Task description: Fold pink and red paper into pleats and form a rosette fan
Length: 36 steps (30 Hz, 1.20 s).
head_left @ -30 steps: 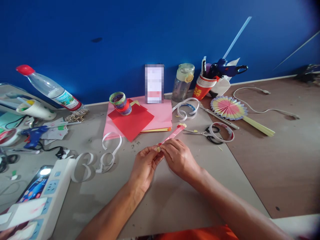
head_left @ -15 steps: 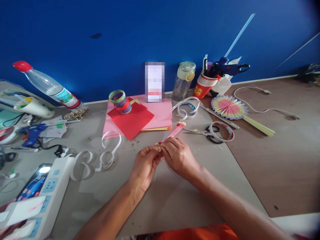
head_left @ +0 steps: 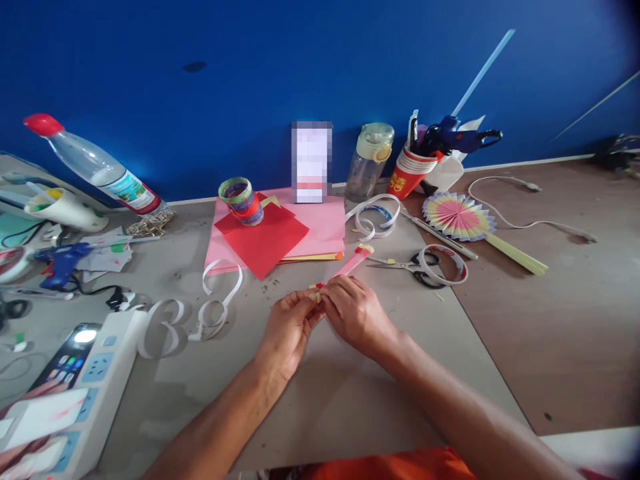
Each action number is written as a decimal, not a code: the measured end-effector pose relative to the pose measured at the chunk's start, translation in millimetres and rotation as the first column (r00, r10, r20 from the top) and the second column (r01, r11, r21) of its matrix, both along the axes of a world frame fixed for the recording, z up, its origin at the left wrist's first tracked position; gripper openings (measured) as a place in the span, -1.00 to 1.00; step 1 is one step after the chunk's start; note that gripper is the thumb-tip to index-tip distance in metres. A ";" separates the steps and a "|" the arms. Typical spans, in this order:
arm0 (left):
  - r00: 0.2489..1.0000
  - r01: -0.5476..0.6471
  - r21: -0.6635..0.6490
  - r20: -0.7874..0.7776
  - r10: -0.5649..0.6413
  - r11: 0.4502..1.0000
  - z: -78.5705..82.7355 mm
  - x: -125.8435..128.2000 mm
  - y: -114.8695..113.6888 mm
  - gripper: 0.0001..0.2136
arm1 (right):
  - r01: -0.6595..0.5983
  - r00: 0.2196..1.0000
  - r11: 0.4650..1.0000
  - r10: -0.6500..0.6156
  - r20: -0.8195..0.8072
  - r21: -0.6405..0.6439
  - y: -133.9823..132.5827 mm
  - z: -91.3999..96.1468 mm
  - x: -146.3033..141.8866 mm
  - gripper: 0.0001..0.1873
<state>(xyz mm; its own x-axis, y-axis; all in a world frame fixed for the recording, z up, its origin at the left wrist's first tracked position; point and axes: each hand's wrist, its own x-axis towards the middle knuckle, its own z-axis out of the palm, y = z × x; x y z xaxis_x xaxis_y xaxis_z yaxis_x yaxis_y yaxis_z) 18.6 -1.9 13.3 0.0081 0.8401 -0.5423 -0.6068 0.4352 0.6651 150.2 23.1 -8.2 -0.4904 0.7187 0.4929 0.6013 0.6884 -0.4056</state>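
Both hands meet over the middle of the table, pinching a narrow pink paper strip with red and yellow bits at its ends. My left hand is closed on the near end, thumb and fingertips at a small yellow piece. Close against it, my right hand has its fingers curled over the strip, hiding its middle. The far end sticks out beyond the knuckles toward the scissors, which lie on the table beside a tape roll.
Behind my hands lie red paper and pink sheets bearing a small pot. White paper strips curl at left, near a power strip. A pleated paper fan, bottle and cups stand or lie right.
The hands keep nearly the same pinch on the strip, with only slight finger movement. At lower left, the phone's screen now shows app icons and another person's fingers are nearer it.
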 end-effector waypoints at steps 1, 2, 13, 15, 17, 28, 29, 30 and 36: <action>1.000 -0.001 -0.002 0.001 0.001 1.000 0.1 0.0 0.2 -0.83 | 0.001 1.000 1.000 -0.001 -0.002 -0.002 0.2 -0.2 0.4 -0.81; 1.000 -0.003 -0.003 0.003 0.003 1.000 0.2 -0.1 0.5 -0.82 | 0.005 1.000 1.000 -0.005 -0.007 -0.005 0.2 -0.3 0.8 -0.81; 1.000 0.007 0.006 0.001 -0.007 1.000 -3.1 -0.4 -0.8 -0.83 | 0.031 0.999 1.000 -0.031 -0.037 -0.005 -0.7 0.1 -0.6 -0.77; 1.000 0.008 0.007 0.003 -0.008 1.000 -3.5 -0.6 -1.0 -0.82 | 0.034 0.999 0.999 -0.034 -0.041 -0.003 -0.8 -0.5 -0.1 -0.78; 1.000 0.016 0.006 0.002 -0.016 1.000 -4.0 -0.9 -0.6 -0.82 | 0.029 0.998 1.000 -0.029 -0.053 -0.003 -1.4 -0.9 0.7 -0.78; 1.000 0.024 0.009 0.002 -0.024 1.000 -3.9 -1.4 -0.3 -0.81 | 0.043 0.996 0.999 -0.045 -0.082 -0.016 -3.2 0.2 0.3 -0.79; 1.000 0.024 0.010 0.002 -0.024 1.000 -4.1 -1.4 -0.5 -0.81 | 0.044 0.996 0.999 -0.045 -0.078 -0.017 -3.1 0.1 0.4 -0.78; 1.000 0.024 0.012 0.002 -0.024 1.000 -4.3 -1.3 -0.6 -0.81 | 0.045 0.997 0.999 -0.046 -0.069 -0.016 -3.0 0.0 0.3 -0.78; 1.000 0.025 0.016 0.010 -0.025 1.000 -4.1 -0.6 0.2 -0.84 | 0.046 0.999 0.999 -0.046 -0.025 -0.006 -2.2 -0.7 -0.1 -0.76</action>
